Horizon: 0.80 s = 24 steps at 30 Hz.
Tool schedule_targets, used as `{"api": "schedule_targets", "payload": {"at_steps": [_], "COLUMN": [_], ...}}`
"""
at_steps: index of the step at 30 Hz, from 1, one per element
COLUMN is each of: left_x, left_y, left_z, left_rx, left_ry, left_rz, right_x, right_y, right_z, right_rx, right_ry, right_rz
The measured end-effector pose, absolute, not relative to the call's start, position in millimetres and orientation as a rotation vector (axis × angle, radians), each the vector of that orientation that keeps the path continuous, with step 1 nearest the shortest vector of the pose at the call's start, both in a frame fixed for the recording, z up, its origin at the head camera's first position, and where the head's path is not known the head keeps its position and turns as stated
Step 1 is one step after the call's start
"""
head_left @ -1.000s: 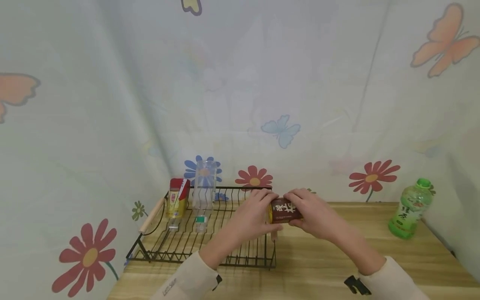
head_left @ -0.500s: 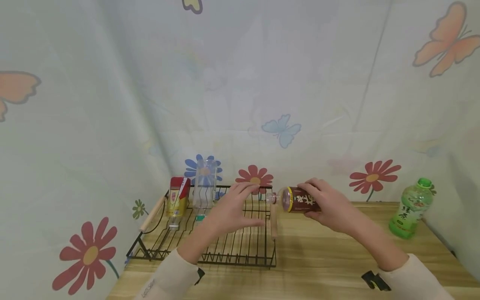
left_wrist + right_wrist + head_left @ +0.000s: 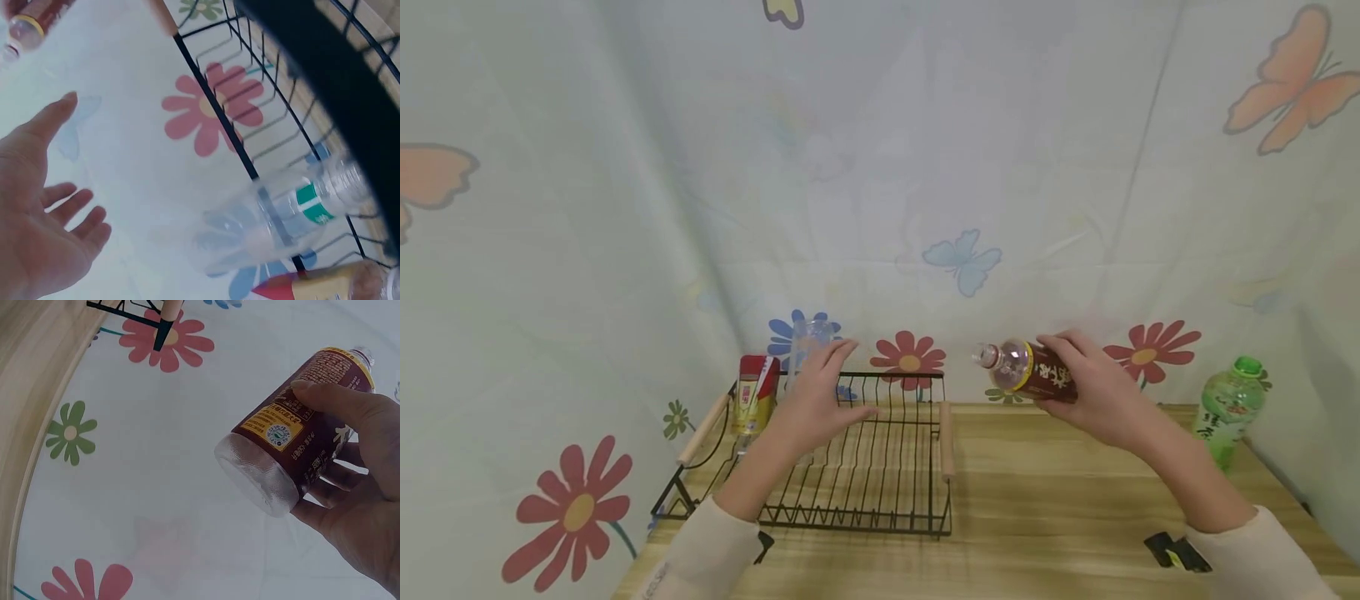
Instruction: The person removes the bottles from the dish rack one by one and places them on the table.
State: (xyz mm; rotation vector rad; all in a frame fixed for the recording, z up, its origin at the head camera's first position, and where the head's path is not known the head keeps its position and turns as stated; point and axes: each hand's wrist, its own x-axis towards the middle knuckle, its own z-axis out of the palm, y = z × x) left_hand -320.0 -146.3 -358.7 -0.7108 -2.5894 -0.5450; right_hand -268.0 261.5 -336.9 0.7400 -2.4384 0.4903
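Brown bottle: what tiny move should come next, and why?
Perhaps the right hand should turn the brown bottle neck-down towards the rack: it's held tilted, neck slightly up, while the clear bottle sits neck-down in the rack.

Left grip (image 3: 812,404) spread, right grip (image 3: 1096,385) curled

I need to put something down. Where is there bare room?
Bare tabletop lies between the rack and the green bottle; the rack's right part looks free too. Its left part is crowded: yellow bottle, clear bottle and, nearby, the left hand.
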Motion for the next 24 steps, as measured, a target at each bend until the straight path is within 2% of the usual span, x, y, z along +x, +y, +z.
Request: {"api": "schedule_targets", "payload": {"at_steps": [16,24], "left_x": [-348.3,-357.8], "left_y": [-198.4,-205.0], "left_z": [-365.2,-394.8], "left_rx": [-0.158,-0.106], "left_ry": [-2.658,-2.687], "left_rz": [-0.905,-0.937], "right_x": [-277.3,-280.9], "right_y": [307.8,344.0], "right_z": [-339.0,-358.4], "right_rx": [0.624,0.552], "right_ry": [-2.307,-2.310], "right_rz": [0.650,0.878]}}
